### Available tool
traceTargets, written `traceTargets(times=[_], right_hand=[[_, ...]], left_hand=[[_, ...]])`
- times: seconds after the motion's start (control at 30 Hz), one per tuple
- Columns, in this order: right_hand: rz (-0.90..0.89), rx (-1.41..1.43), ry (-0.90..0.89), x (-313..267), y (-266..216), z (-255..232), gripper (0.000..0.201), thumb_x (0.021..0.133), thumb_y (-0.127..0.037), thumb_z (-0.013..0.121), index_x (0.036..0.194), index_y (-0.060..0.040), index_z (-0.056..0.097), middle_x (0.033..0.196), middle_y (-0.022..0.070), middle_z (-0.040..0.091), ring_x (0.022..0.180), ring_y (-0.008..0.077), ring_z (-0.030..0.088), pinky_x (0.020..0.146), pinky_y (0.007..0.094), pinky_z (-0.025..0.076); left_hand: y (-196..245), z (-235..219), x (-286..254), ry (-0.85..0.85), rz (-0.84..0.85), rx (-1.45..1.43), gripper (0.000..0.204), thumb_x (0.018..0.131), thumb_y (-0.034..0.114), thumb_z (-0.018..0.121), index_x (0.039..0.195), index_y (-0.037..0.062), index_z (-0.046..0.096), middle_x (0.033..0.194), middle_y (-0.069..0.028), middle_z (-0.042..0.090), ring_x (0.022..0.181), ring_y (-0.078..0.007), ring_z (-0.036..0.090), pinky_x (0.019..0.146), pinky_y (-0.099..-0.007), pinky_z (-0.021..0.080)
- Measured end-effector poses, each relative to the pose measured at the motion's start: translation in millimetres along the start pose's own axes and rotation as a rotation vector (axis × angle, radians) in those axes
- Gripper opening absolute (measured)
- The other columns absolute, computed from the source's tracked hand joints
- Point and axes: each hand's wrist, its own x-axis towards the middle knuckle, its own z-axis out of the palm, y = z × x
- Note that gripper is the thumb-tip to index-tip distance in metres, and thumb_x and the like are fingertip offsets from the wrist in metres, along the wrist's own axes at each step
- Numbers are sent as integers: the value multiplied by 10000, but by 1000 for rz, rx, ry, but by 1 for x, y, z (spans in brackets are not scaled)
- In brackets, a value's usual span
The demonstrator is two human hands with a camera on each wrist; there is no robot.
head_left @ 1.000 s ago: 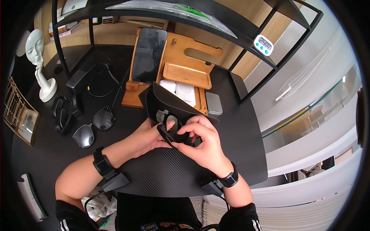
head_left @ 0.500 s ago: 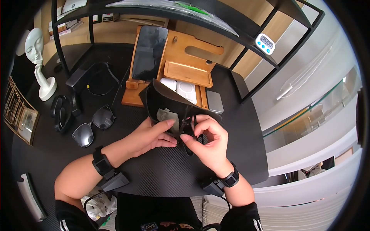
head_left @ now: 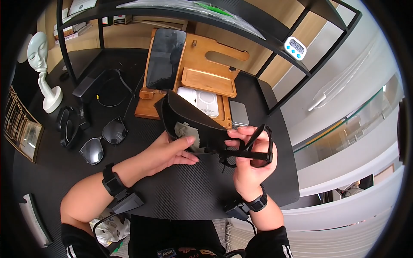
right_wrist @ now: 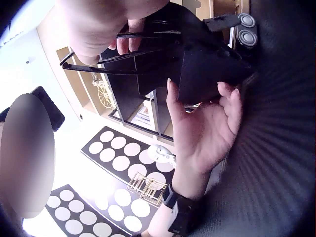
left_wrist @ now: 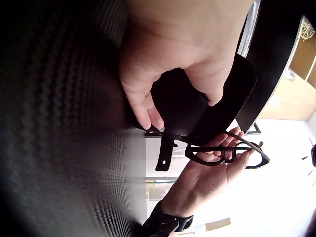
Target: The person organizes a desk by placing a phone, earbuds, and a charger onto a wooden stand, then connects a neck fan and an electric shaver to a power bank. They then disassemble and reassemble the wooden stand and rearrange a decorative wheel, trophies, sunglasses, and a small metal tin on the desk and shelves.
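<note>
My left hand grips an unfolded black glasses case, its thumb over the near wall and its fingers underneath. A grey-green cleaning cloth with a zigzag edge lies inside the case by that thumb. Just to the right, my right hand holds a pair of black-framed glasses beside the mouth of the case. In the left wrist view, the fingers of the right hand pinch the glasses close to the case's closure strap.
Sunglasses lie on the black desk to the left, with black strapped devices behind them. Beyond the case stands a wooden organizer with a phone and white gadgets. A silver box sits beside it.
My right hand has drawn the black glasses out of the case and moved them to the right. The left hand stays on the case, and the cloth shows more fully inside.
</note>
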Motion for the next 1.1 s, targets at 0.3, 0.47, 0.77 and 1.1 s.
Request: traceTargets(times=[0.3, 0.47, 0.77, 1.1], right_hand=[[-222, -182, -262, 6, 2, -2, 238, 694, 38, 742, 759, -46, 528, 1126, 198, 555, 1069, 338, 583, 935, 457, 457], [-190, -370, -631, 12, -1, 8, 178, 631, 20, 724, 759, -64, 633, 1080, 131, 600, 1089, 334, 572, 877, 393, 474], [-78, -426, -632, 4, 3, 6, 350, 618, 5, 767, 623, -64, 424, 984, 161, 624, 958, 339, 637, 774, 381, 531], [23, -132, -330, -4, 12, -3, 619, 780, 71, 590, 1282, -15, 238, 1195, 244, 535, 1090, 238, 557, 913, 305, 439]], left_hand=[[-1, -1, 0, -14, 4, 21, 617, 887, 278, 612, 1301, 28, 229, 1166, -164, 487, 913, -235, 621, 809, -350, 548], [3, 5, -3, 5, 54, 94, 591, 872, 237, 637, 1305, 46, 284, 1169, -122, 502, 952, -185, 612, 778, -308, 559], [9, 14, -6, 0, 44, 155, 557, 867, 198, 639, 1296, 30, 327, 1211, -122, 492, 1029, -193, 587, 775, -297, 573], [0, 6, -4, -3, 46, 147, 507, 930, 239, 542, 1327, 39, 297, 1231, -149, 487, 1029, -243, 593, 855, -376, 538]])
